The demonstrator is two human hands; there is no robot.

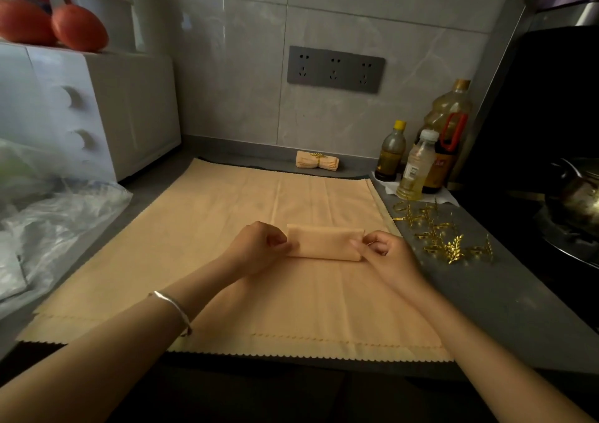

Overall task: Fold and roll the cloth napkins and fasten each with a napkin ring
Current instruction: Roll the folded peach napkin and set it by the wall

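Observation:
A peach napkin, rolled into a short flat roll point(324, 242), lies on top of a stack of flat peach napkins point(194, 244) spread over the grey counter. My left hand point(259, 247) pinches the roll's left end and my right hand point(385, 250) pinches its right end. Several gold leaf-shaped napkin rings point(444, 231) lie loose on the counter to the right of the stack. A finished rolled napkin with a gold ring point(317, 161) rests by the back wall.
Three oil and sauce bottles point(418, 166) stand at the back right. A black stove with a pan point(570, 202) is at the far right. A white drawer unit point(97, 108) and crumpled plastic bags point(48, 221) fill the left side.

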